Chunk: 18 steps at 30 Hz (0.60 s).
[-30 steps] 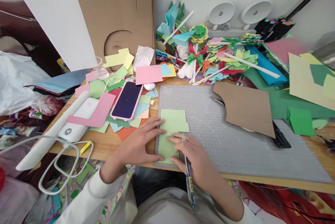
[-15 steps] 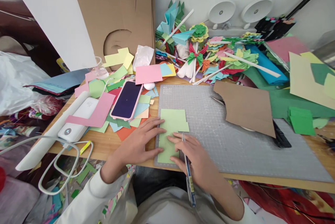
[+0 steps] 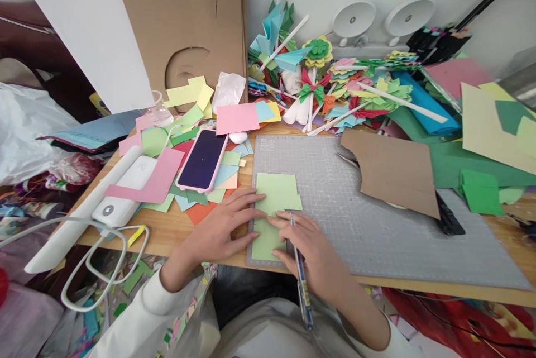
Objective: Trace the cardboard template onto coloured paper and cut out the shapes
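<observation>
A light green piece of paper with a stepped right edge lies at the left end of the grey cutting mat. My left hand is open, its fingers spread and their tips resting on the paper's left side. On the paper's lower right, my right hand touches down with its fingertips. A slim pen is held between the fingers of that hand, its lower part pointing toward my body. The fingers partly cover the lower half of the paper.
Brown cardboard lies on the mat's right side, over a black-handled tool. To the left are a phone, paper scraps, a white power bank and a looped cable. Paper flowers crowd the back.
My left hand's fingers have shifted very slightly on the paper. The paper, the pen and my right hand look almost unchanged.
</observation>
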Each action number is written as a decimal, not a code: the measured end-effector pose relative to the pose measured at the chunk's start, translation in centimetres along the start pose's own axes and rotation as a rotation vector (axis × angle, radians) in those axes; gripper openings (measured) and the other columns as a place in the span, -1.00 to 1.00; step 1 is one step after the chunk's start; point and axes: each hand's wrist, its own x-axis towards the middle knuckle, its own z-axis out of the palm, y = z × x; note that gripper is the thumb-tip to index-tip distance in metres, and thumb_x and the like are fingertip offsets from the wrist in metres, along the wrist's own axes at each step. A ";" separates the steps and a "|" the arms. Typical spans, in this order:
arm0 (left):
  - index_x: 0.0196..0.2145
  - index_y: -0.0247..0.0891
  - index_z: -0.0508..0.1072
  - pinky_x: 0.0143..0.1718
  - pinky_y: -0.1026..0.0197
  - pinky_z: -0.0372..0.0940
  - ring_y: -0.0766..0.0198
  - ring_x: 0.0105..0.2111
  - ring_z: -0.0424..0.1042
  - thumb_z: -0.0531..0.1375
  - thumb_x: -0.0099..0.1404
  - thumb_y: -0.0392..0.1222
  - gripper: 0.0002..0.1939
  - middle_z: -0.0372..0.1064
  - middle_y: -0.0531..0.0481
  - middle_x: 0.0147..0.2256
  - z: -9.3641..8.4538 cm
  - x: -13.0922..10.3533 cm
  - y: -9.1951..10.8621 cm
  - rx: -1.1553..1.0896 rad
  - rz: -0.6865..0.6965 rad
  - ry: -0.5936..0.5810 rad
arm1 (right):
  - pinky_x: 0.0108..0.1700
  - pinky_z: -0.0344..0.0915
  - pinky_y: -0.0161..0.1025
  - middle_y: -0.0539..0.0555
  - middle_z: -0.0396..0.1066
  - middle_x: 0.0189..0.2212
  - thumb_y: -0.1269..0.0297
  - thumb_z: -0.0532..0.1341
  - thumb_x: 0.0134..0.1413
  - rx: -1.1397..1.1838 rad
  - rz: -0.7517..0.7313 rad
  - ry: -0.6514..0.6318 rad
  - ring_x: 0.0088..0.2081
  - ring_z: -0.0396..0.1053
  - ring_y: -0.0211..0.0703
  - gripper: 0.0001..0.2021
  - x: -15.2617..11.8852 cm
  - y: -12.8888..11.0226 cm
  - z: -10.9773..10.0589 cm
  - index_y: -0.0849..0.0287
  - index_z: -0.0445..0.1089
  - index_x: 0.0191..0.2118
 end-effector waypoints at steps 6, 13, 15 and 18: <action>0.08 -0.10 0.38 0.22 -0.14 0.10 0.03 0.27 0.08 0.16 0.32 -0.18 -0.64 0.27 -0.08 0.18 0.0 -0.1 -0.5 -0.045 0.049 0.006 | 0.13 0.21 0.16 0.13 0.40 0.06 0.45 0.23 0.13 0.002 0.002 -0.008 0.17 0.23 0.04 -0.80 0.1 0.0 0.0 0.07 0.17 -0.26; -0.03 -0.14 0.42 0.20 -0.14 0.13 0.01 0.25 0.11 0.17 0.31 -0.18 -0.73 0.28 -0.11 0.17 0.1 -0.1 -0.4 -0.060 0.033 0.014 | 0.11 0.23 0.19 0.14 0.41 0.04 0.46 0.22 0.13 0.013 0.005 0.005 0.16 0.25 0.06 -0.81 0.1 -0.2 -0.1 0.06 0.18 -0.25; -0.10 -0.15 0.44 0.20 -0.13 0.14 0.02 0.25 0.11 0.17 0.31 -0.19 -0.80 0.29 -0.11 0.15 0.1 -0.2 -0.5 -0.060 0.043 0.022 | 0.10 0.23 0.19 0.15 0.41 0.04 0.45 0.22 0.13 0.014 0.004 0.006 0.15 0.25 0.06 -0.81 0.0 -0.1 0.0 0.06 0.19 -0.24; -0.15 -0.16 0.45 0.20 -0.12 0.15 0.02 0.24 0.13 0.17 0.32 -0.20 -0.85 0.33 -0.11 0.12 0.2 -0.2 -0.5 -0.052 0.063 0.033 | 0.10 0.23 0.19 0.15 0.41 0.04 0.45 0.22 0.14 0.018 0.005 0.001 0.15 0.25 0.07 -0.81 0.1 0.0 0.1 0.06 0.18 -0.24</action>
